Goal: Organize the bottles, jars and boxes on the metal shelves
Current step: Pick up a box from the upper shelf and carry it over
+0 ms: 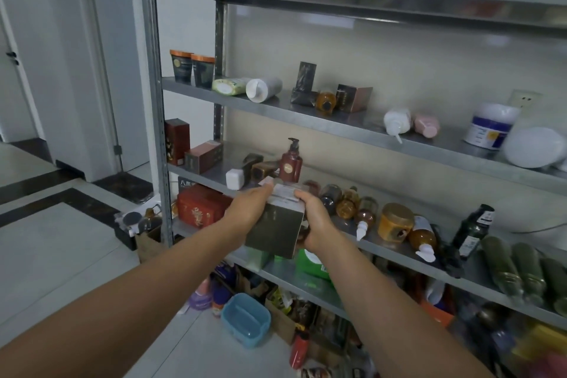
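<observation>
Both hands hold a dark olive box [274,231] with an opened pale top flap, in front of the middle metal shelf [399,251]. My left hand [250,208] grips its left side and top; my right hand [316,221] grips its right side. Behind the box stands a maroon pump bottle [290,164] with small dark boxes [260,167] beside it. To the right, several amber bottles [348,204] lie on that shelf, along with a gold-lidded jar [395,221] and a dark green bottle [474,228].
The upper shelf [337,129] carries orange-rimmed tubs [191,69], lying white bottles [264,89], dark boxes and a white jar [489,125]. Red-brown boxes [190,147] stand at the shelf's left end. A blue plastic tub [245,319] and clutter lie on the floor below.
</observation>
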